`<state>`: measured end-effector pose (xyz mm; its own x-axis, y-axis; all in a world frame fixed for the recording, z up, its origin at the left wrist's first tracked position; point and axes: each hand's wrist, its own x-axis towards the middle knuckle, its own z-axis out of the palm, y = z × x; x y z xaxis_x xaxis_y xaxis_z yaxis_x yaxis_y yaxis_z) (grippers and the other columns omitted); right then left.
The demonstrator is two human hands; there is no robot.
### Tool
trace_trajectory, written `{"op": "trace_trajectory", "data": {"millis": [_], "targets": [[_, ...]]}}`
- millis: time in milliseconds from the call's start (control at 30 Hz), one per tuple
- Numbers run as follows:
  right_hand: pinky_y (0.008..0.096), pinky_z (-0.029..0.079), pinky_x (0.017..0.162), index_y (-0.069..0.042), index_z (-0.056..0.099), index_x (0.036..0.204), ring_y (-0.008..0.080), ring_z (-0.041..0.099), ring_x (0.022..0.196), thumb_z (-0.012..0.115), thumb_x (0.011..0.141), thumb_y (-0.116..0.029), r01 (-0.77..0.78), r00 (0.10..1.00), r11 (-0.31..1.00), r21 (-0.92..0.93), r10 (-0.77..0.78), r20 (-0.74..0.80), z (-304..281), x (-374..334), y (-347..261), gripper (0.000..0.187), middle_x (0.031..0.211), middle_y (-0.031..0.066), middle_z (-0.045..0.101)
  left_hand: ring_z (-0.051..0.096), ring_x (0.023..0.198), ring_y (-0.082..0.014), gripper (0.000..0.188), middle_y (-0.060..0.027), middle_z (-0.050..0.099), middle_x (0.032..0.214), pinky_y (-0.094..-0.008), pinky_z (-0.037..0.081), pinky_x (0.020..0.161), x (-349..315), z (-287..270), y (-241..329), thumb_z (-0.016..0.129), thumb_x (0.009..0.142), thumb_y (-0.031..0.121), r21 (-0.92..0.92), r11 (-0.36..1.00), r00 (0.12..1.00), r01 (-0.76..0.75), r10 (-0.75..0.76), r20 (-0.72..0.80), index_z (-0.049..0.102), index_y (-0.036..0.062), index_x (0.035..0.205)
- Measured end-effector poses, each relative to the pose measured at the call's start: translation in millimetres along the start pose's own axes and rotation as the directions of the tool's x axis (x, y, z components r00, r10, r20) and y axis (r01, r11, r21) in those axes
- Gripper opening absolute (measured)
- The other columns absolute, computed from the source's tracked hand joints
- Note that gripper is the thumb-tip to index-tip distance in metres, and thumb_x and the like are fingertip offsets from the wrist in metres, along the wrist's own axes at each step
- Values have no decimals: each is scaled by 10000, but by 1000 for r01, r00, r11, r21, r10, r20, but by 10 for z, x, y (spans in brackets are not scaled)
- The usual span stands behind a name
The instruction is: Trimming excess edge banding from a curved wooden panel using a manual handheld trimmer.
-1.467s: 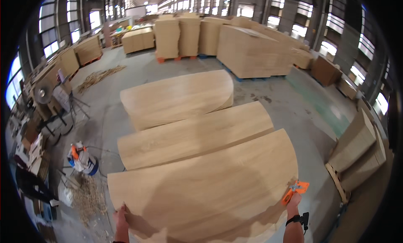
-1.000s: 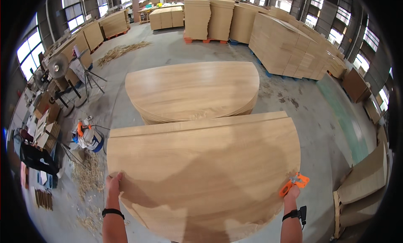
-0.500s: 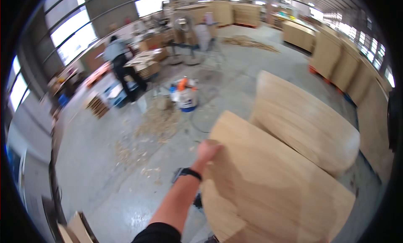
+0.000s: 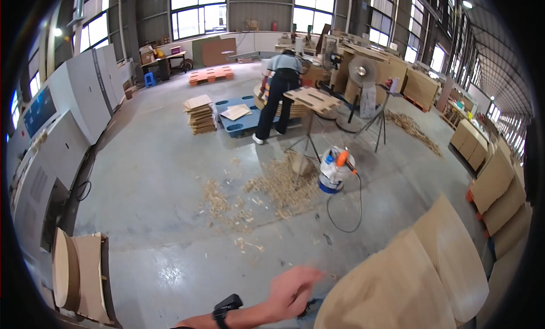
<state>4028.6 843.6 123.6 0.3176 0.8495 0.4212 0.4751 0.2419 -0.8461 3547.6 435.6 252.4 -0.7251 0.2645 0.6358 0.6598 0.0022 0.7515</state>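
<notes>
1 L hand [image 4: 292, 292], fingers blurred but released, nr 2 wood pnls [image 4: 392, 283]; R fingers unseen, can't tell.

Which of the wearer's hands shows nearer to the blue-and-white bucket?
Left, as far as shows: the left hand is below and slightly left of the bucket in the picture, not touching it. The right hand is out of view, its distance unknown.

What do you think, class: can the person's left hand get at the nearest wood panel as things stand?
Probably yes: the left hand is beside the nearest wood panel, and nothing visible stands between them, though blur makes the gap hard to judge.
</notes>
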Motion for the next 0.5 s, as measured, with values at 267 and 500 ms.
{"op": "trace_trajectory", "data": {"millis": [267,500], "targets": [[283,385,405,-139,594,941,127,460,477,597,911,-155,219,879,966,135,-255,403,1719,-3062,-2102,34,673,10,560,677,751,-251,77,-97,686,832,-332,545,639,989,-3087,849,596,811,77,244,748,784,-617,611,109,660,48,844],[326,501,609,-62,627,959,171,599,713,530,910,-137,-311,475,930,196,-27,880,3781,-5670,-1928,132,835,48,625,689,688,-246,190,-97,683,736,-319,560,620,1481,-5073,-108,525,851,154,564,666,852,-489,504,143,657,49,763]]}}
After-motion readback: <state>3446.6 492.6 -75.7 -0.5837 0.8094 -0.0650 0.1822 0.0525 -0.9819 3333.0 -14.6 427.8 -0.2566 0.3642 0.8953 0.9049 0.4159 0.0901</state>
